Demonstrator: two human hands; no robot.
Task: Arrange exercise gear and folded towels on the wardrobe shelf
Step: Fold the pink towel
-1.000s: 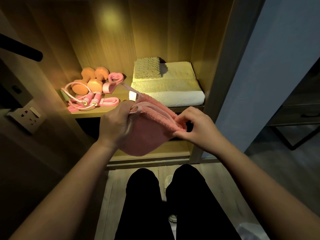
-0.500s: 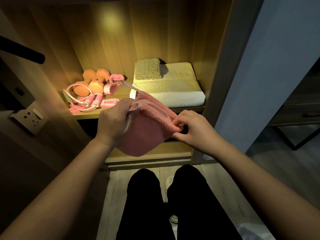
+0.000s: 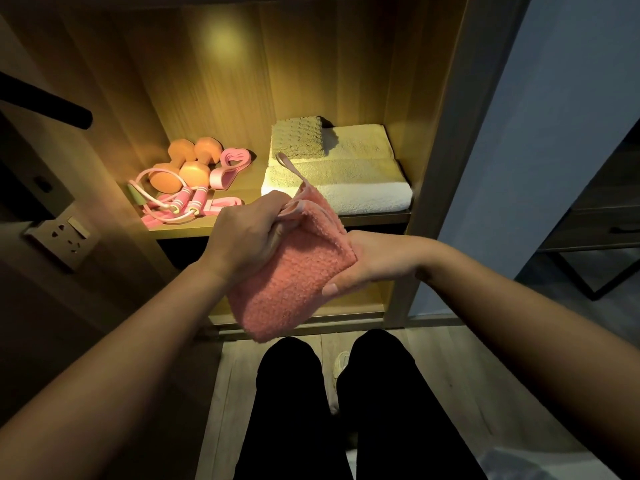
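Note:
A folded pink towel (image 3: 298, 275) with a thin hanging loop is held in front of the lit wardrobe shelf (image 3: 194, 227). My left hand (image 3: 246, 233) grips its upper left corner. My right hand (image 3: 374, 261) cups its right edge from beneath, thumb on the front. On the shelf's right side lies a folded white towel (image 3: 363, 192) with a small grey-green folded towel (image 3: 298, 137) on its back left part. At the left of the shelf sit two orange dumbbells (image 3: 183, 166), a pink jump rope (image 3: 173, 202) and a pink hand grip (image 3: 228, 168).
The wardrobe's wooden side panels (image 3: 446, 133) frame the shelf, with a lower compartment beneath it. A wall socket (image 3: 62, 237) and a dark bar (image 3: 45, 105) are at the left. My legs in black trousers (image 3: 346, 410) stand on the wooden floor below. Dark furniture stands at the right.
My right hand has shifted from pinching the towel's right corner to cupping its right edge from below. The towel now sits more compact and lower between both hands.

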